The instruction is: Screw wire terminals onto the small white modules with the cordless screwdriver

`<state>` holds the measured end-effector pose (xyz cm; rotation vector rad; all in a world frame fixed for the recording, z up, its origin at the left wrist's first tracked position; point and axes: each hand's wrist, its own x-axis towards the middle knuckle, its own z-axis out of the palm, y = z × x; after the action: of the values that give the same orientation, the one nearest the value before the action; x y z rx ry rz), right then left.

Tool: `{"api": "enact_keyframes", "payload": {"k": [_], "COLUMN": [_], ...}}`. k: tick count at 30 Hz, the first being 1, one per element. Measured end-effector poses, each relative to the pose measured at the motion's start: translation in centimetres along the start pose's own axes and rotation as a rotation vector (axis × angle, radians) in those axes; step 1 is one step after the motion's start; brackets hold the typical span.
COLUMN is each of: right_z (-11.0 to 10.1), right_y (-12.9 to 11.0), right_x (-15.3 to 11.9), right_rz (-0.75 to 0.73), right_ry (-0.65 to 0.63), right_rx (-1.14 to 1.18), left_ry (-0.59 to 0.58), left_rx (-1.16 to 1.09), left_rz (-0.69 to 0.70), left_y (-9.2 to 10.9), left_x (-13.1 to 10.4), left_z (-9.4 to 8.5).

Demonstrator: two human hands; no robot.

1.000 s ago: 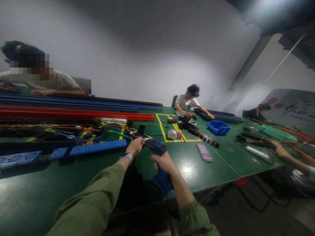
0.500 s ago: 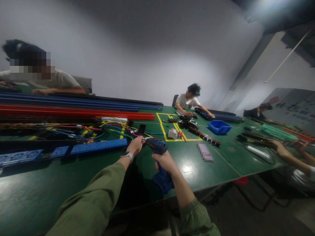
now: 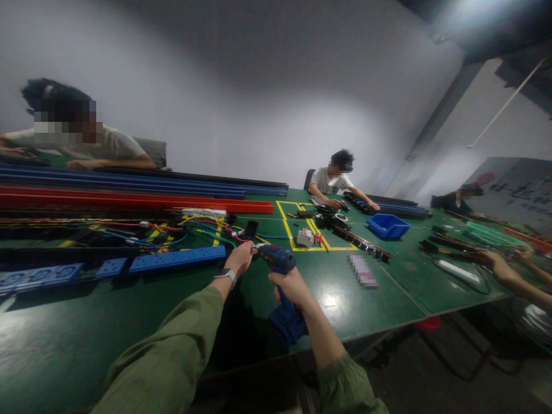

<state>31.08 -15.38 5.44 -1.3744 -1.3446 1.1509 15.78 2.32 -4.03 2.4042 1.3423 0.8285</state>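
My right hand (image 3: pixel 290 283) is wrapped round the grip of a blue cordless drill (image 3: pixel 276 257), its nose pointing left. Close against the drill's tip, my left hand (image 3: pixel 241 256) has its fingers pressed together; what they pinch is too small to make out. A black rectangular piece (image 3: pixel 250 230) stands just beyond those fingers, and whether they touch it I cannot tell. To the left of my left hand lies a row of blue socket strips (image 3: pixel 177 259). Behind it, loose coloured wires (image 3: pixel 146 228) spread across the green table (image 3: pixel 345 305).
Red channels (image 3: pixel 241 206) and blue channels (image 3: pixel 207 188) lie across the back left. Yellow tape surrounds a grey breaker (image 3: pixel 305 237) and red-handled pliers (image 3: pixel 319 239). Further right are a blue bin (image 3: pixel 388 226) and a pixelated flat item (image 3: pixel 363 271). Co-workers sit behind and at right.
The whole view has shifted slightly, so everything sits a little further right and lower. Both hands and the drill keep nearly the same pose.
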Motion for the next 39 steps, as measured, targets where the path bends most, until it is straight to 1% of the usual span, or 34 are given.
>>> {"api": "enact_keyframes", "payload": {"k": [8, 13, 23, 39], "right_z": [0.05, 0.01, -0.1, -0.3], "right_y": [-0.51, -0.27, -0.19, 0.37], "right_x": [-0.17, -0.11, -0.05, 0.28], "right_rz": [0.021, 0.02, 0.021, 0.011], "right_ry": [0.017, 0.011, 0.031, 0.001], "right_rx": [-0.018, -0.021, -0.013, -0.008], "left_ry": [-0.021, -0.008, -0.007, -0.018], "left_rx": [-0.02, -0.018, -0.02, -0.036], "left_rz": [-0.03, 0.001, -0.006, -0.021], "left_y": [0.11, -0.03, -0.17, 0.13], "left_x": [0.36, 0.28, 0.29, 0.32], "left_z": [0.0, 0.13, 0.19, -0.12]}}
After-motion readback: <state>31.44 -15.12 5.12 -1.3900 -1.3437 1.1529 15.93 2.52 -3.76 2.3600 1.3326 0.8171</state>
